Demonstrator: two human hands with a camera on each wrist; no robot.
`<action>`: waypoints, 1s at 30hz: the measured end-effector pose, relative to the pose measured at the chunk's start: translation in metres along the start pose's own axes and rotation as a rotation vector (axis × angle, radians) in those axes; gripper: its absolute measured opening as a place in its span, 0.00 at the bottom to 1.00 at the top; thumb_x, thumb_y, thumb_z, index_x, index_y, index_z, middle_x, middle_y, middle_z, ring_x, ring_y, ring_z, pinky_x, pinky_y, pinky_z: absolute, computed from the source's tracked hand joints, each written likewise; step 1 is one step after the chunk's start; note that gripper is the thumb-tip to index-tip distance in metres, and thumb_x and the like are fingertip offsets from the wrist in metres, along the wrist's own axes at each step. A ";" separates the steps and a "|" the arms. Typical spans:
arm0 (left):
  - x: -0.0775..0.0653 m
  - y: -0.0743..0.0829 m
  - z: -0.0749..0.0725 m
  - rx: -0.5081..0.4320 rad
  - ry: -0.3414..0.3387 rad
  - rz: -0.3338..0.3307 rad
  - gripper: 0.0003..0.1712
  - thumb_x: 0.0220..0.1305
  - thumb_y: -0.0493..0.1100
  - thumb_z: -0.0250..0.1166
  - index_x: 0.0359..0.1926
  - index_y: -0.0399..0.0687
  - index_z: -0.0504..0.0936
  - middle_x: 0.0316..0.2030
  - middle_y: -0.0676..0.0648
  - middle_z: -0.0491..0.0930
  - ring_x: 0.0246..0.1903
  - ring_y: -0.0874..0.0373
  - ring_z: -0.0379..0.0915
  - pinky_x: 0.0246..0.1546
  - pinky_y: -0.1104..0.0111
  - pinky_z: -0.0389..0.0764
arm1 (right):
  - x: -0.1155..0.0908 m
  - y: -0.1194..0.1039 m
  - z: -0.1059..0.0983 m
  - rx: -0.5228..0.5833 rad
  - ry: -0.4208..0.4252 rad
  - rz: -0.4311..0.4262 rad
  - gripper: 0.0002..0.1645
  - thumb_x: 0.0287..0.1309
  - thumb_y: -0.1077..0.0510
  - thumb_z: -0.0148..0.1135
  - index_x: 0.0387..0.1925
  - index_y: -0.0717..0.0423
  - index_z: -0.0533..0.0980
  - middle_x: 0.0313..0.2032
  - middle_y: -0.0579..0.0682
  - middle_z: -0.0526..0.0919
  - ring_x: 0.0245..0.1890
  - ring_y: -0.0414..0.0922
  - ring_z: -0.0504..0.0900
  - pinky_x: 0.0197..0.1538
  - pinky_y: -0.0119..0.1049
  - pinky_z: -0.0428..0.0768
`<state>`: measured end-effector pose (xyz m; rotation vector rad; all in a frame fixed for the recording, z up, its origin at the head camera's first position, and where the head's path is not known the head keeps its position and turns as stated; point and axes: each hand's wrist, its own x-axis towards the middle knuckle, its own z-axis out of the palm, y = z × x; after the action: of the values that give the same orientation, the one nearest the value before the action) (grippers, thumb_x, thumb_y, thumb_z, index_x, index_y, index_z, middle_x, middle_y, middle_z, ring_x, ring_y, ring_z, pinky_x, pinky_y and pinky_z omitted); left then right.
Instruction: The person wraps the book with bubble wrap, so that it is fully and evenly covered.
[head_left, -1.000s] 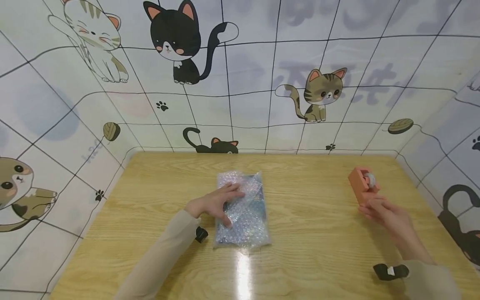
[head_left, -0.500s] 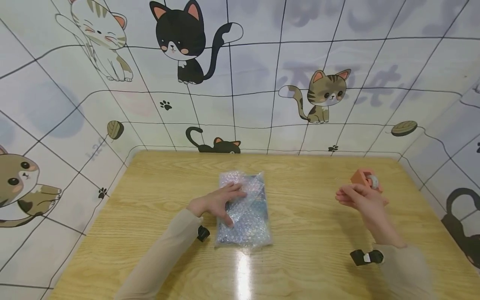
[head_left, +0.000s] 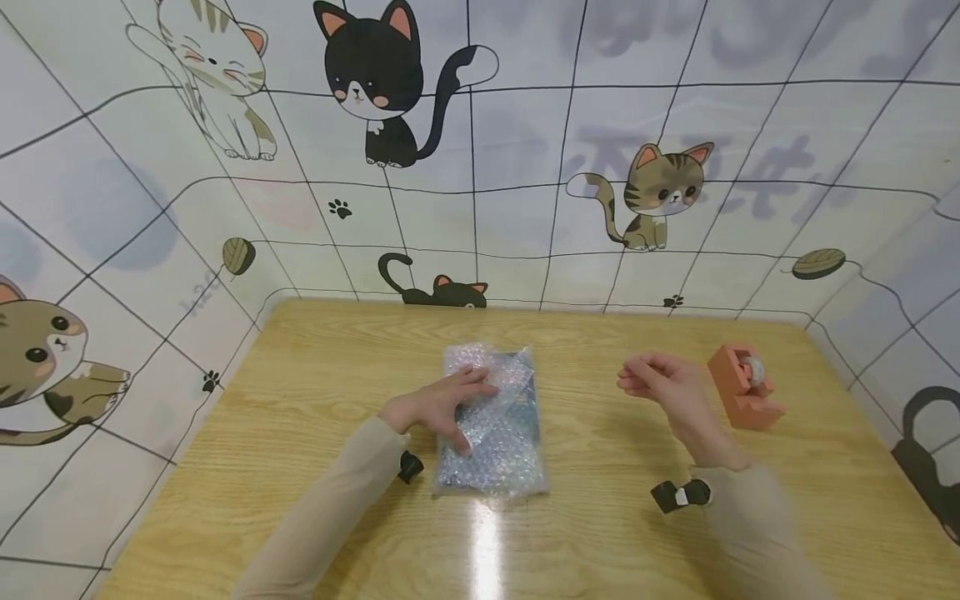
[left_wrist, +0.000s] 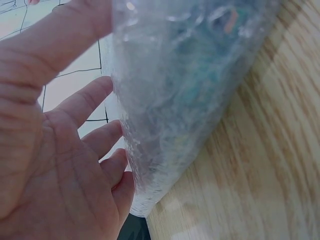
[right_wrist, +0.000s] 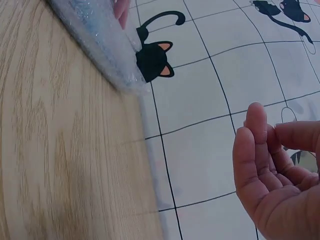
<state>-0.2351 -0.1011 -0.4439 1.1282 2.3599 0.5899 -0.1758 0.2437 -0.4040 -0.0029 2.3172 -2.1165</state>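
A flat item with a blue-green printed face, wrapped in bubble wrap [head_left: 498,433], lies at the middle of the table. My left hand [head_left: 442,408] rests on its left side with fingers spread; in the left wrist view the fingertips touch the bubble wrap [left_wrist: 175,90]. To the right of it, above the table, my right hand [head_left: 667,387] pinches thumb against fingertip, fresh from the tape dispenser's cutter end. A piece of clear tape there is mostly hidden by the fingers [right_wrist: 245,155]. The coral tape dispenser [head_left: 738,396], with its tape roll, stands at the right.
The wood-grain table [head_left: 322,350] reaches back to a white gridded backdrop [head_left: 517,150] printed with cartoon cats, which also rises along both sides. A black camera mount [head_left: 678,496] sits on the right wrist and another mount [head_left: 410,467] on the left.
My right hand has left the front of the tape dispenser and moved left toward the wrapped item, with thumb and fingertip pinched. My left hand stays on the bubble wrap. The head view shifts slightly.
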 end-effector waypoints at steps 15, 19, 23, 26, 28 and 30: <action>0.000 -0.004 0.002 -0.007 0.010 0.008 0.58 0.37 0.48 0.78 0.69 0.43 0.58 0.72 0.37 0.43 0.70 0.39 0.32 0.67 0.46 0.41 | 0.024 0.013 0.065 -0.105 -0.088 0.042 0.14 0.63 0.62 0.56 0.38 0.75 0.75 0.25 0.47 0.81 0.23 0.37 0.81 0.33 0.35 0.83; 0.000 -0.006 0.003 -0.063 0.030 0.008 0.61 0.36 0.47 0.79 0.70 0.40 0.55 0.72 0.38 0.44 0.70 0.41 0.32 0.67 0.47 0.41 | 0.023 0.020 0.082 -0.127 -0.112 0.048 0.14 0.62 0.64 0.57 0.37 0.78 0.74 0.23 0.49 0.80 0.20 0.36 0.79 0.31 0.32 0.82; 0.000 -0.006 0.002 -0.100 0.048 -0.007 0.66 0.34 0.45 0.80 0.71 0.38 0.49 0.71 0.38 0.46 0.71 0.42 0.32 0.68 0.50 0.42 | 0.023 0.029 0.100 -0.204 -0.110 0.015 0.11 0.60 0.66 0.58 0.34 0.76 0.75 0.21 0.52 0.80 0.19 0.36 0.76 0.27 0.29 0.80; 0.001 -0.006 0.002 -0.095 0.052 -0.035 0.68 0.33 0.44 0.80 0.72 0.39 0.47 0.71 0.38 0.47 0.71 0.43 0.33 0.68 0.52 0.44 | 0.023 0.034 0.112 -0.291 -0.105 -0.069 0.08 0.59 0.68 0.58 0.29 0.73 0.76 0.20 0.54 0.79 0.17 0.36 0.74 0.23 0.27 0.78; 0.001 -0.007 0.003 -0.078 0.051 -0.050 0.69 0.34 0.44 0.80 0.72 0.40 0.46 0.71 0.39 0.46 0.71 0.43 0.33 0.68 0.51 0.45 | 0.023 0.037 0.119 -0.361 -0.105 -0.152 0.06 0.57 0.69 0.59 0.27 0.71 0.77 0.18 0.54 0.79 0.15 0.36 0.73 0.20 0.26 0.76; 0.002 -0.008 0.003 -0.070 0.050 -0.064 0.69 0.34 0.45 0.81 0.73 0.43 0.45 0.72 0.40 0.45 0.71 0.43 0.34 0.68 0.51 0.46 | 0.023 0.040 0.125 -0.436 -0.108 -0.252 0.06 0.54 0.70 0.60 0.24 0.68 0.77 0.17 0.52 0.78 0.15 0.36 0.72 0.19 0.27 0.75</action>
<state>-0.2388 -0.1034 -0.4512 1.0150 2.3878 0.6801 -0.1984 0.1230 -0.4548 -0.4171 2.7763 -1.5933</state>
